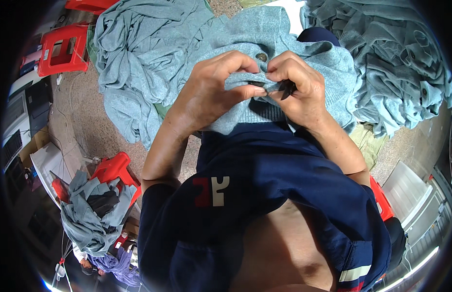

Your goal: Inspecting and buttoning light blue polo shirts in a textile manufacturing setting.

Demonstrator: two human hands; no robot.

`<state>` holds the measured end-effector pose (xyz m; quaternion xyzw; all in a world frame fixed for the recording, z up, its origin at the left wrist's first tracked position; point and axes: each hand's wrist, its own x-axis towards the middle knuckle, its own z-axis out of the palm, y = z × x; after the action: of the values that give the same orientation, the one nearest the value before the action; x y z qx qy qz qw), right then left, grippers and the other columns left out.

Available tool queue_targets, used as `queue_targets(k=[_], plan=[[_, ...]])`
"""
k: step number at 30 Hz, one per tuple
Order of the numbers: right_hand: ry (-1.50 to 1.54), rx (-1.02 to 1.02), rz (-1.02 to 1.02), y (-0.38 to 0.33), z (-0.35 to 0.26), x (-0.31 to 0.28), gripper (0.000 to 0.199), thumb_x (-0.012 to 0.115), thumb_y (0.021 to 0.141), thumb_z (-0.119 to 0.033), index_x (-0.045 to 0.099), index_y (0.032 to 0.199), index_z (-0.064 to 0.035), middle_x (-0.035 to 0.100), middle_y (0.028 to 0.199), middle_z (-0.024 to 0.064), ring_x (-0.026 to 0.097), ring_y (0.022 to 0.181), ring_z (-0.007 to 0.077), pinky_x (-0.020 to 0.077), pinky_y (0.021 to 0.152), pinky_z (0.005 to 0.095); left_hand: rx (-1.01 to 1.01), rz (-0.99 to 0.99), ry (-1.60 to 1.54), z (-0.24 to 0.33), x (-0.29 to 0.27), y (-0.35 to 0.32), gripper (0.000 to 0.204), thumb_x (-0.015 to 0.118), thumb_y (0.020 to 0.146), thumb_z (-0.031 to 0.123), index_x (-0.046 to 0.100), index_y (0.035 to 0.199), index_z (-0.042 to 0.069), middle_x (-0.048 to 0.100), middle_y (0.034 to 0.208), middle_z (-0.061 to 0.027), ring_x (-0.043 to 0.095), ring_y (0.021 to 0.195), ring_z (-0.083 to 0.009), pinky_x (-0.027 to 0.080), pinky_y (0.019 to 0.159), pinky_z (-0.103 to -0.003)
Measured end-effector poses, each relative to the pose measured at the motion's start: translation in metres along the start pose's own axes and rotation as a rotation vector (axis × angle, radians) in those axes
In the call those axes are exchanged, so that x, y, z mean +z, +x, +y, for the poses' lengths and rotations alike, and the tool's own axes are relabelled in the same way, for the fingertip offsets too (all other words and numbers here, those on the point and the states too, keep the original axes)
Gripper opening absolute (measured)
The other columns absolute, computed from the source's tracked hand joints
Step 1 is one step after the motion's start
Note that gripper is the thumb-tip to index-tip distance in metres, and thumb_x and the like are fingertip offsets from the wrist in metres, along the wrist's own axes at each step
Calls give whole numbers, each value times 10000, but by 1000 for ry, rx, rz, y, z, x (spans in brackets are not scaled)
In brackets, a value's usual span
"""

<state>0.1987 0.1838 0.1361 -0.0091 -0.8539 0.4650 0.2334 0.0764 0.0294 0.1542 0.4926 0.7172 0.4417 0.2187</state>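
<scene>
A blue-grey knitted cardigan (265, 27) lies across my lap, its ribbed edge raised between both hands. My left hand (209, 90) pinches that edge between thumb and fingers, the thumb in front. From the other side my right hand (304, 82) pinches the same edge, its fingertips close to the left ones. Dark, pointed thread snips (286, 90) are tucked in my right hand, blades showing below the fingers. A brown button (261, 57) sits on the cloth just beyond the fingertips. Part of the edge is hidden by the fingers.
Heaps of similar knitwear lie at the far left (143, 53) and far right (391, 58). A red stool (64, 48) stands at the left. More garments (89, 214) hang over another red stool (114, 168) at the lower left. A white chair (411, 187) is at the right.
</scene>
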Motion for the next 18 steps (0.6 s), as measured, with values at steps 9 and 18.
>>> queue_targets(k=[9, 18], plan=[[231, 84, 114, -6, 12, 4, 259, 677, 587, 96, 530, 758, -30, 628, 771, 69, 635, 690, 156, 467, 533, 251, 180, 23, 342, -6, 11, -2, 367, 748, 744, 289, 480, 706, 42, 460, 623, -54, 513, 537, -231, 407, 464, -325], [-184, -331, 142, -7, 10, 4, 207, 697, 640, -67, 502, 708, -48, 561, 684, 78, 571, 542, 203, 440, 459, 298, 412, 384, 482, -14, 36, -4, 266, 760, 645, 176, 557, 784, 73, 508, 688, -31, 512, 544, -216, 400, 475, -312]])
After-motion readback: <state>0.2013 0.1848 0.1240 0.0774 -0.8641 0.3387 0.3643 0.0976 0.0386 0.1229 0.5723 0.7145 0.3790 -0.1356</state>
